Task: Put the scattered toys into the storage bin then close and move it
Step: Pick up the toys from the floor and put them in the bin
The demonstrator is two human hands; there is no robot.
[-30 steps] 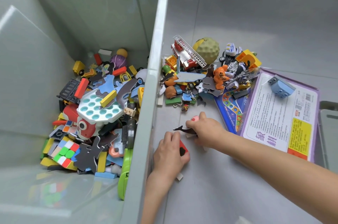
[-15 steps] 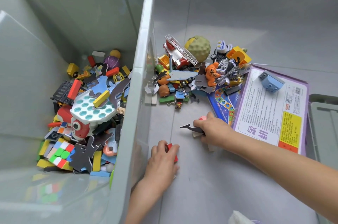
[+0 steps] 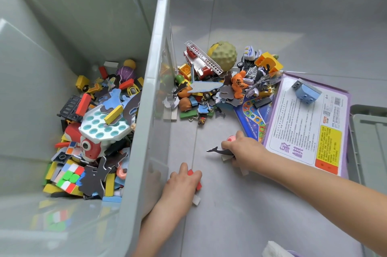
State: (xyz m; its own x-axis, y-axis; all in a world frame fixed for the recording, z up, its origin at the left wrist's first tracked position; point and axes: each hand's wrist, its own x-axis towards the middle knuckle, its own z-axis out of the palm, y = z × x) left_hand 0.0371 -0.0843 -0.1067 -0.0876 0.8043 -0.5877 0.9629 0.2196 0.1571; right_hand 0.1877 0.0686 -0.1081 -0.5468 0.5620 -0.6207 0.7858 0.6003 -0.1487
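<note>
— Where does the storage bin [image 3: 150, 93] stand?
— Open on the floor [image 3: 272, 26] at left, with toys covering its bottom. More toys lie heaped just beside its wall, a fire truck [image 3: 201, 64] among them.
— And the hands?
— The left hand [image 3: 182, 183] curls its fingers round a red block [image 3: 191, 172] beside the bin. The right hand [image 3: 243, 149] grips a whale cutout [image 3: 217, 150] and a pink toy [image 3: 231, 138] near the board-game box [image 3: 310, 131].

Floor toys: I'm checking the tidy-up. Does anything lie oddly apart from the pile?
Yes: a blue block sits alone on the purple box, away from the pile. A white piece lies by the left hand gripping a red block.
</note>
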